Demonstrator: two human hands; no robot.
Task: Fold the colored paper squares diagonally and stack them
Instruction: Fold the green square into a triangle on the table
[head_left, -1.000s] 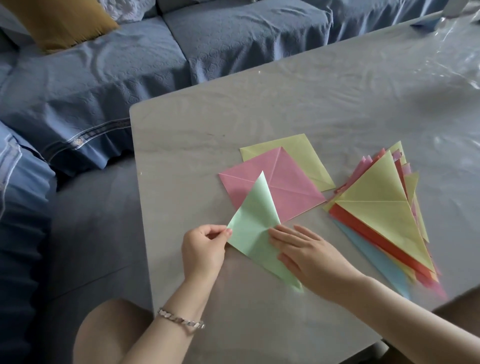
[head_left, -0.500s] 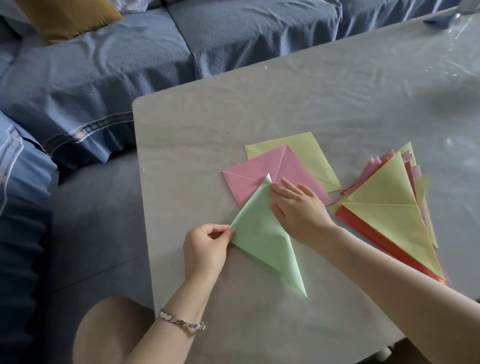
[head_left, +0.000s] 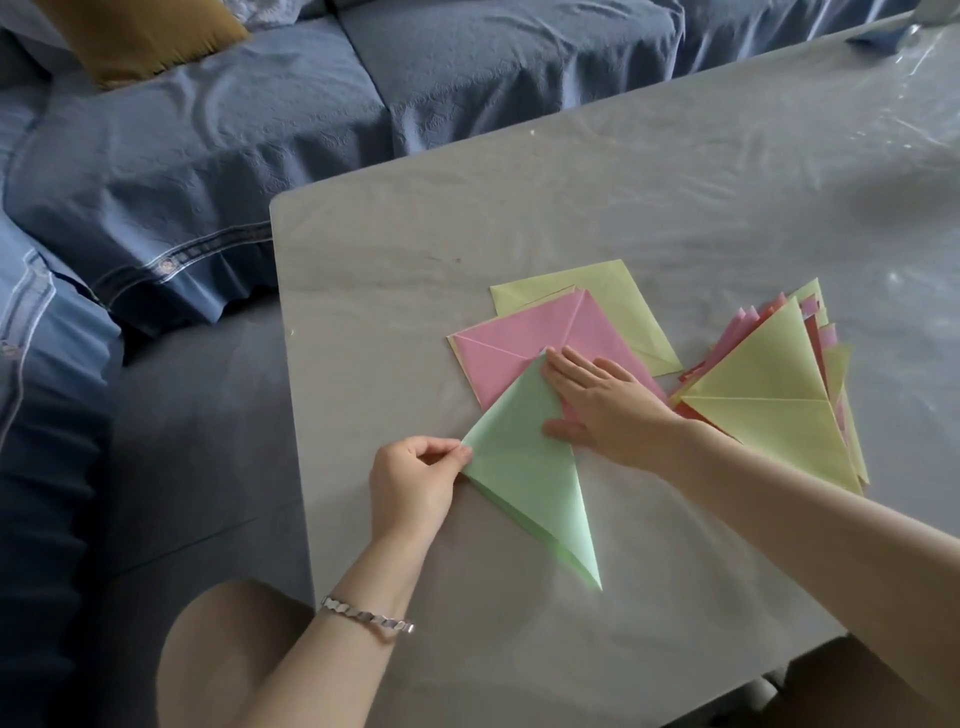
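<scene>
left grip (head_left: 415, 483): pinching the left corner of the green triangle (head_left: 524, 467), fingers curled
right grip (head_left: 602, 410): flat, fingers straight, pressing the triangle's top corner
green triangle: folded, lying on the grey tabletop (head_left: 571, 197), its tip overlapping the pink square (head_left: 524, 332)
pink square: creased, lying over a yellow square (head_left: 623, 301)
stack (head_left: 769, 410): folded triangles at the right, a yellow one on top
behind: blue sofa (head_left: 260, 130)

Grey table (head_left: 571, 197) beside blue sofa (head_left: 260, 130) with mustard cushion (head_left: 140, 31).
</scene>
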